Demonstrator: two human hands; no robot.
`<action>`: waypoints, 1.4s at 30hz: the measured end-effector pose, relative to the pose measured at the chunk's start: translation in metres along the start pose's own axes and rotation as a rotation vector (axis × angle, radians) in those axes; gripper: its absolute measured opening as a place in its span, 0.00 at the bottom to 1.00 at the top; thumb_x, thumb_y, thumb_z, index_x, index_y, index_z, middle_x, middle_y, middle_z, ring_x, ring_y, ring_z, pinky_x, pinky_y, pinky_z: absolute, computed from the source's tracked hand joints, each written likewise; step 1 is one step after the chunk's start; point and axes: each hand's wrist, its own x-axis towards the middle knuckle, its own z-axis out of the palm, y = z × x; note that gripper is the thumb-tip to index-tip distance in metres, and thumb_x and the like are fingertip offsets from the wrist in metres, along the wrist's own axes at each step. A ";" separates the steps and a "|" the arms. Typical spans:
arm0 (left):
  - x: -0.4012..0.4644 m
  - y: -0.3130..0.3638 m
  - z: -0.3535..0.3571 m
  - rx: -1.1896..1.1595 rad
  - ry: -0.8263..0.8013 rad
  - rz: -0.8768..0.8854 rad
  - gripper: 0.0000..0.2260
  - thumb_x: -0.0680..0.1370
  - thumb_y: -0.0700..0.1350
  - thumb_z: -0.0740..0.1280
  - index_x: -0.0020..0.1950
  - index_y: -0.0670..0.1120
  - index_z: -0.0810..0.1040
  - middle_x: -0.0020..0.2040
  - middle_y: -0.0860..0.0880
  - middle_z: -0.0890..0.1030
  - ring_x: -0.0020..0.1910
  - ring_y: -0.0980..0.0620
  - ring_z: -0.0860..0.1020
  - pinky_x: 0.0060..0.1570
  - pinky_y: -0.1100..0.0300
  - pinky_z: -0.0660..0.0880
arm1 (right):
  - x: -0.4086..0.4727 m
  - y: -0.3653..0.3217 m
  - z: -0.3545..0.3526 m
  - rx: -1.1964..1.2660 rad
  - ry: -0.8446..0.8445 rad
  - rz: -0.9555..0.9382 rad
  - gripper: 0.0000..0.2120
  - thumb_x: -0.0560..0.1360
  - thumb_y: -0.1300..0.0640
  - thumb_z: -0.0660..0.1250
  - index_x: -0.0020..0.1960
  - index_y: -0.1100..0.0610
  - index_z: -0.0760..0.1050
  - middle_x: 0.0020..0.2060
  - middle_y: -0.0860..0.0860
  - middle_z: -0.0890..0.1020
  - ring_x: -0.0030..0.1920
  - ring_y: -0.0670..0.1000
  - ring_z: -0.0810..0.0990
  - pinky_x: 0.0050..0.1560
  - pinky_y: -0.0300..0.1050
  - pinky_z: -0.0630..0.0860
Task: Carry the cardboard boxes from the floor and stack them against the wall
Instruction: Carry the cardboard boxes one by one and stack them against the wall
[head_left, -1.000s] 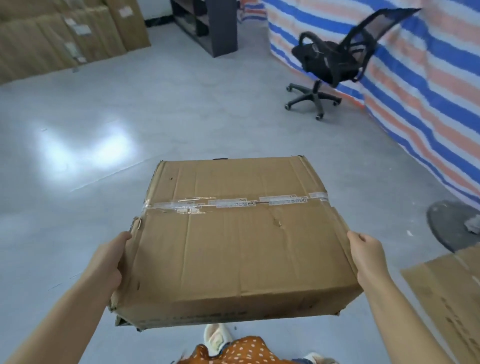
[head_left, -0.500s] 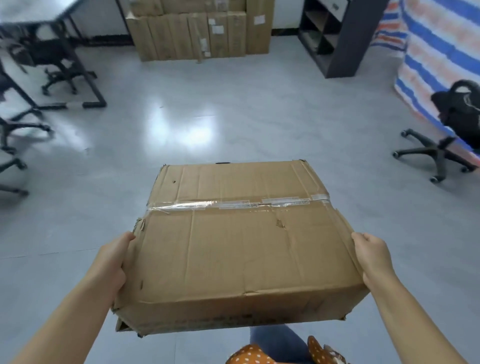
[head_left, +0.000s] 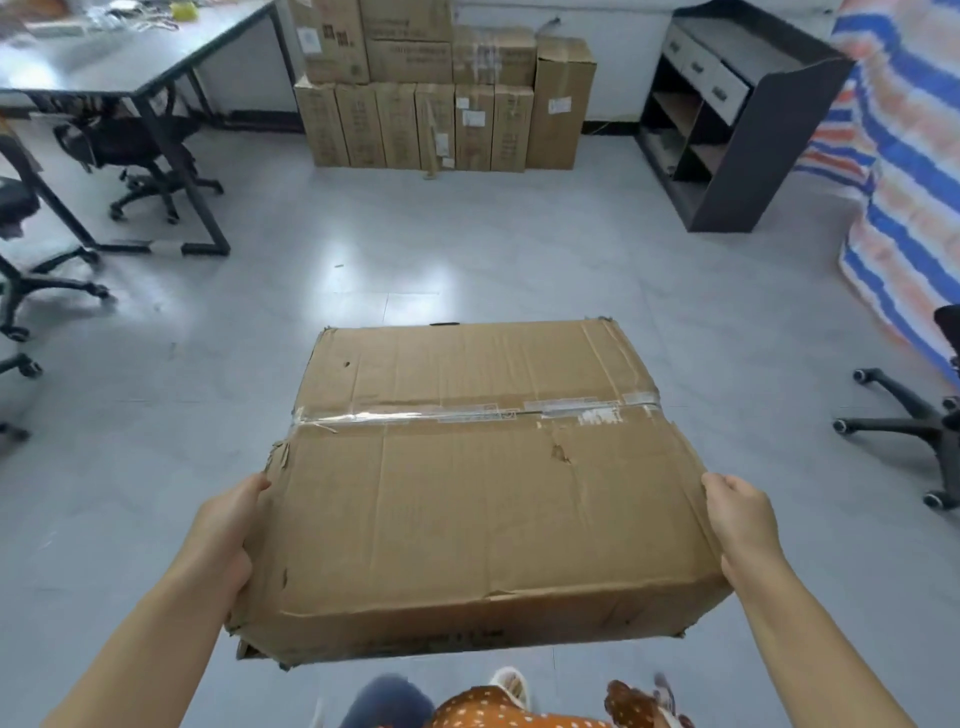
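Head view: you held cardboard box (head_left: 483, 478) between left hand (head_left: 228, 530) and right hand (head_left: 740, 519), gripping its sides, well short of wall stack (head_left: 441, 93); you needed level carry, straight approach

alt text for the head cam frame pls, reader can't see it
A person carries a taped cardboard box, left hand and right hand gripping its sides, above a grey floor. Ahead, a stack of boxes stands against the wall, between a desk and a dark shelf unit.
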 end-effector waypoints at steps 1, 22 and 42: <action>0.006 0.008 0.011 -0.011 0.001 0.000 0.07 0.76 0.45 0.65 0.41 0.42 0.76 0.43 0.43 0.76 0.43 0.44 0.73 0.43 0.54 0.68 | 0.013 -0.009 0.003 -0.001 0.003 0.003 0.14 0.76 0.60 0.58 0.34 0.55 0.57 0.30 0.53 0.59 0.34 0.51 0.58 0.37 0.47 0.53; 0.281 0.300 0.200 0.112 -0.077 0.019 0.09 0.75 0.47 0.64 0.48 0.41 0.75 0.47 0.41 0.75 0.46 0.44 0.72 0.45 0.51 0.65 | 0.244 -0.223 0.194 0.067 0.167 0.021 0.16 0.74 0.61 0.58 0.33 0.53 0.54 0.29 0.51 0.57 0.33 0.51 0.55 0.36 0.48 0.50; 0.426 0.504 0.461 0.058 0.004 0.009 0.04 0.75 0.43 0.63 0.43 0.43 0.72 0.43 0.42 0.72 0.41 0.45 0.69 0.41 0.53 0.63 | 0.594 -0.443 0.287 -0.036 0.095 -0.085 0.12 0.74 0.62 0.57 0.35 0.55 0.57 0.30 0.53 0.58 0.31 0.51 0.55 0.34 0.48 0.50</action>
